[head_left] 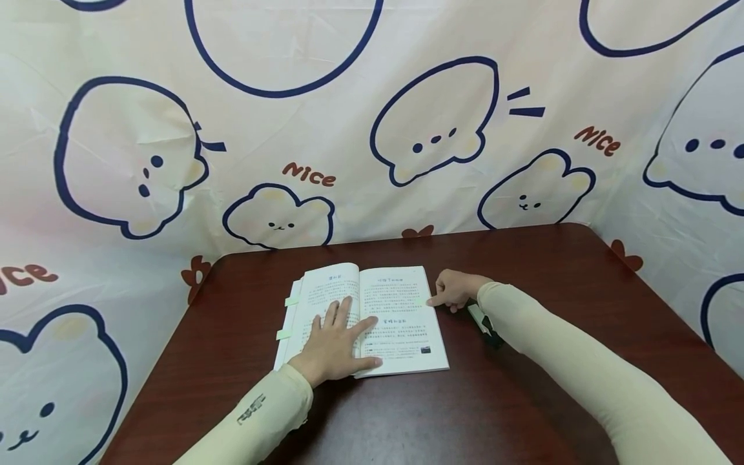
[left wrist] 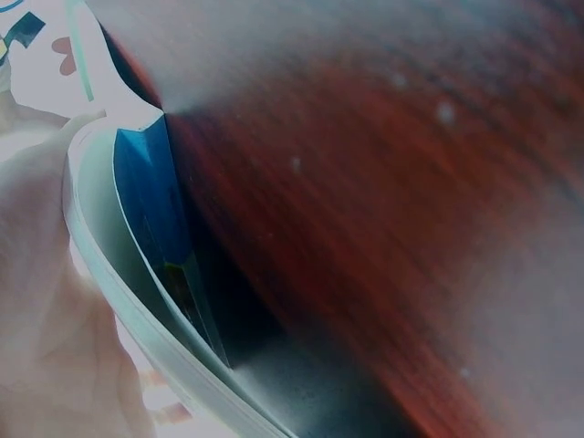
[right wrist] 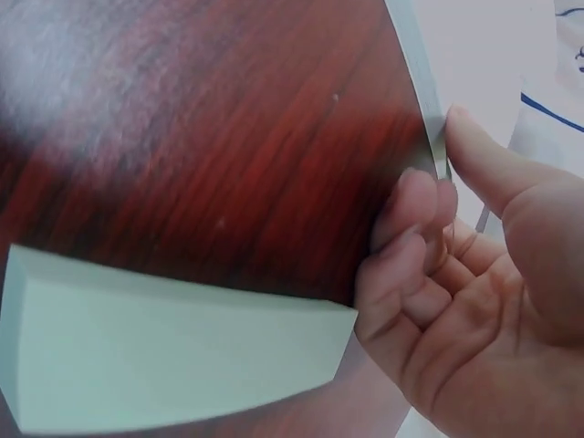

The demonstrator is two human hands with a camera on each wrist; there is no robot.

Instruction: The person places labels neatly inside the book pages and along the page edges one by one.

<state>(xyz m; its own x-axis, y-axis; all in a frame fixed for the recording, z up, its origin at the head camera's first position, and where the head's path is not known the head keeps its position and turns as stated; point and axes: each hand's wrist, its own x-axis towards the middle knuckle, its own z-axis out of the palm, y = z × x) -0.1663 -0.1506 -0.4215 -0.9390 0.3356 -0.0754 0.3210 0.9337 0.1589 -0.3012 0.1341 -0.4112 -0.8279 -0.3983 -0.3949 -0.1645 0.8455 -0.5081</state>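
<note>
An open book (head_left: 401,356) with printed text lies on the table. My left hand (head_left: 334,342) rests across its left page and the centre fold, fingers spread. The left wrist view shows the book's curved page block (left wrist: 109,265) and blue cover (left wrist: 151,196) beside that hand. At the right page's outer edge my right hand (head_left: 457,289) pinches the book's edge, thumb on the page and the other fingers curled below, as the right wrist view shows. A pale green sticky-note pad (right wrist: 164,347) lies next to this hand, partly hidden by the sleeve in the head view.
Pale green tabs (head_left: 283,334) stick out from the book's left edge. A dark object (head_left: 494,338) sits by the pad under the right forearm. The brown table (head_left: 244,303) meets a cartoon-printed cloth (head_left: 349,129) at its back and sides.
</note>
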